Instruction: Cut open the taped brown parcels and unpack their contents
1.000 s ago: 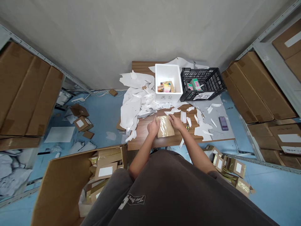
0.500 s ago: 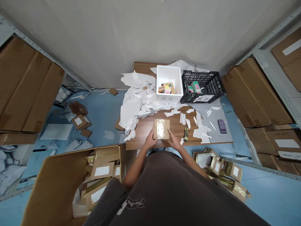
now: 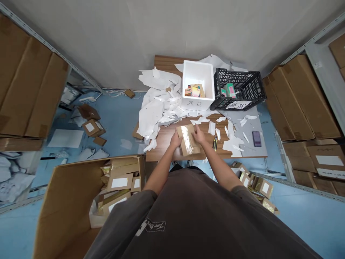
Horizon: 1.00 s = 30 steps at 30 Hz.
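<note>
Shelving loaded with cartons closes in on both sides of a small wooden table [image 3: 164, 138] set against a grey wall. At its near half a flat brown box [image 3: 188, 140] with a glossy tape strip lies slightly skewed. The left hand [image 3: 175, 139] is closed on its left edge, and the right hand [image 3: 199, 136] presses on its right edge, fingers spread over the top. The box sits close to the table's near edge, with only a narrow band of bare wood in front of it.

Just right of the right hand a yellow cutter [image 3: 215, 142] lies on the wood, among white paper scraps [image 3: 232, 144]. A purple item [image 3: 256, 138] rests farther right on a grey sheet, near that side's edge. Torn white paper [image 3: 156, 108] is heaped over the table's left rear and spills past its left edge. Behind the box stand a white tub [image 3: 198, 86] and, touching it on the right, a black crate [image 3: 238, 90]; both hold small coloured packs.

Beside the person's left, an open carton [image 3: 67, 201] of labelled boxes blocks the floor. More small boxes [image 3: 256, 187] crowd the blue floor at the right, under the table's corner. Open floor remains at the left, dotted with loose boxes and paper.
</note>
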### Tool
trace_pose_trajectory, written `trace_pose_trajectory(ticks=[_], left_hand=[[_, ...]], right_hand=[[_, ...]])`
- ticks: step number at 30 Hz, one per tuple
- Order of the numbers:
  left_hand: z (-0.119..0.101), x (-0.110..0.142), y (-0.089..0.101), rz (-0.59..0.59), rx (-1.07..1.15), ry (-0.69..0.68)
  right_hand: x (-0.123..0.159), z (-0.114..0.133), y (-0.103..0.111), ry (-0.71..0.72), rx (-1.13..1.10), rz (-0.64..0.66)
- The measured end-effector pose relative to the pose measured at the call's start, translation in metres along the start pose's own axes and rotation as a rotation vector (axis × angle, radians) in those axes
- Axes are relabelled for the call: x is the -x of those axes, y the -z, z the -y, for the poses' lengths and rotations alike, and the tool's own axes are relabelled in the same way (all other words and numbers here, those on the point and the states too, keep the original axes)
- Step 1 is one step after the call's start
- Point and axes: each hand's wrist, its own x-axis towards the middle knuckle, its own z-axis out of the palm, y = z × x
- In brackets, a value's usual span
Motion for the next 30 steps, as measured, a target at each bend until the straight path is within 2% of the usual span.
trace_pose_trajectory(ticks=[2,5,9,12,17,20,24,30], left_hand=[[0.003,0.004,-0.005,0.021,-0.124,0.0],[0.004,0.01,0.0,0.089,-0.357,-0.025],[-0.001,0.003,0.01,0.329,-0.569,-0.055],[-0.005,-0.004,0.01,0.414,-0.653,0.022],[-0.008,-0.007,0.009,0.385,-0.793,0.026],[-0.013,-0.008,0.005,0.394,-0.83,0.022],[-0.022,-0.008,-0.002,0.4,-0.877,0.083],[-0.032,0.003,-0.011,0.362,-0.892,0.135]], right_hand=[[0.0,-0.003,-0.014,0.023,0.036,0.038],[0.022,-0.017,-0.02,0.109,0.109,-0.007],[0.062,-0.045,-0.011,0.141,0.158,-0.063],[0.084,-0.073,-0.002,0.074,0.183,-0.075],[0.101,-0.135,0.015,-0.131,0.215,-0.065],[0.1,-0.172,0.026,-0.24,0.206,-0.019],[0.084,-0.212,0.034,-0.355,0.165,0.078],[0.047,-0.247,0.015,-0.513,0.023,0.201]])
